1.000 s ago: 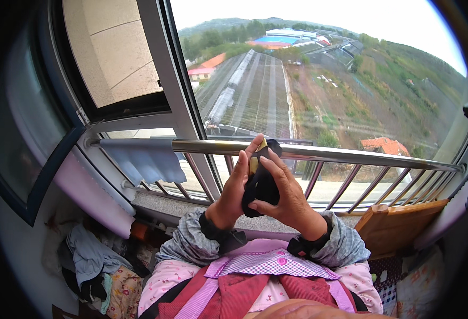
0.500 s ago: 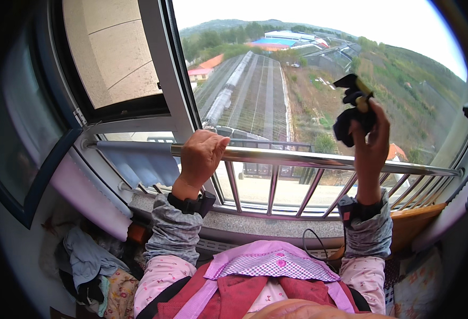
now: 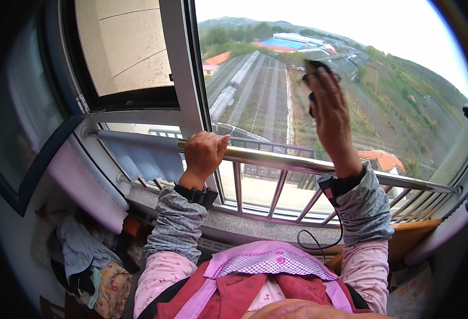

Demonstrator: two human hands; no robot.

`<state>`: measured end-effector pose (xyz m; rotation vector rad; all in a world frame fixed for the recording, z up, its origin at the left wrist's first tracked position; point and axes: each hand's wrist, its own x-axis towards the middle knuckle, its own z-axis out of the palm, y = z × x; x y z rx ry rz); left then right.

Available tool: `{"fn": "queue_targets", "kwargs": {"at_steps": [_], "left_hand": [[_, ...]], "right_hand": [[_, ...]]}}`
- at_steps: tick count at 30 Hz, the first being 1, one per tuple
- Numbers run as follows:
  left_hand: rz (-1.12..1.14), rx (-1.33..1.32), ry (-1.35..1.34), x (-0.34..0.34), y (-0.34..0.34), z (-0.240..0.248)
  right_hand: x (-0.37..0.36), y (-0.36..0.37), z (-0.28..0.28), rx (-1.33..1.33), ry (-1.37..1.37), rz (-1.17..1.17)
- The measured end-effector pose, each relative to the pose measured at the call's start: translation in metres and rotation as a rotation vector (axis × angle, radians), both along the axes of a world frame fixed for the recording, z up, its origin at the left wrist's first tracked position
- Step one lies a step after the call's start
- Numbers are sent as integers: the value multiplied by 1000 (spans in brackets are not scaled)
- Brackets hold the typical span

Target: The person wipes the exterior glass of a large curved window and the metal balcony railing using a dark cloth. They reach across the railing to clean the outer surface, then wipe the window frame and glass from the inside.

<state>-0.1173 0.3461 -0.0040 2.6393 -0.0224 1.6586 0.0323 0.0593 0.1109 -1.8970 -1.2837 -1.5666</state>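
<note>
My left hand (image 3: 205, 154) is closed around the top bar of the shiny metal railing (image 3: 276, 158), near its left part. My right hand (image 3: 332, 119) is raised above the bar, fingers pointing up, against the large window pane (image 3: 383, 114). In it is a small black tool (image 3: 317, 64), mostly hidden behind the fingers. Only dark bits show past the fingertips and beside the palm; the earlier view showed a yellow part on it. I cannot tell whether the tool touches the glass.
An opened window sash (image 3: 24, 204) stands at the left, beside a pink curtain (image 3: 88, 186). Blue cloth (image 3: 141, 154) hangs at the rail's left end. Clothes (image 3: 82, 244) lie piled at lower left. A stone sill (image 3: 266, 227) runs below the railing, and a black cable (image 3: 309, 247) loops near my right wrist.
My right hand has moved left with the black tool and turned, so its fingers now cover most of the tool. My left hand stays on the rail. The view has shifted slightly.
</note>
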Motion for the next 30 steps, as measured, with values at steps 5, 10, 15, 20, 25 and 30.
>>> {"fn": "queue_targets", "kwargs": {"at_steps": [5,10,15,20,25,30], "left_hand": [[-3,-2,-32,0,-3,1],[-4,-23,-50,1,-4,0],[-2,-22,-68,2,-2,-1],[-6,-12,-87,2,-2,-2],[8,-32,-57,0,-4,-2],[8,-34,-54,0,-4,-1]], "right_hand": [[-9,21,9,-371,-202,-4],[35,-7,162,230,-498,57],[22,37,136,43,-354,147],[-12,74,36,-566,-283,212],[6,73,164,-140,-507,168],[18,93,268,161,-582,342]]}}
